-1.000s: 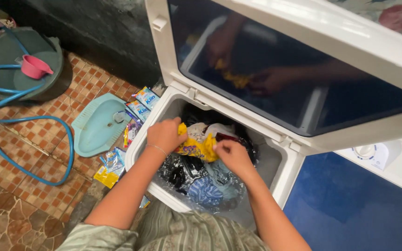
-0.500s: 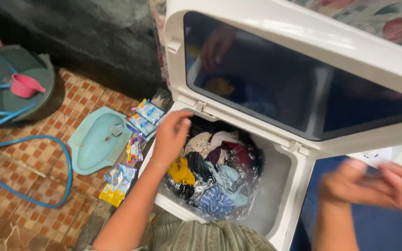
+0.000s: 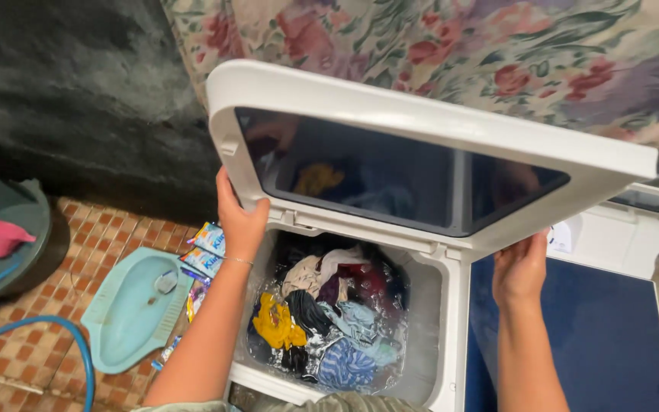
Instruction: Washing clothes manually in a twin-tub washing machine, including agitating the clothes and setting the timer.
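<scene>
Beside the washing machine tub (image 3: 430,320) full of wet clothes (image 3: 329,313), detergent sachets (image 3: 206,250) litter the tiles. Left hand (image 3: 239,217) and right hand (image 3: 522,268) grip the raised lid (image 3: 421,122) above it, fingers curled on its edges.

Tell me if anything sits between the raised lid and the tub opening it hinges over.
Nothing visible does. The left hand and right hand grip the lid at its two sides. The wet clothes lie low in the tub, below its rim.
</scene>
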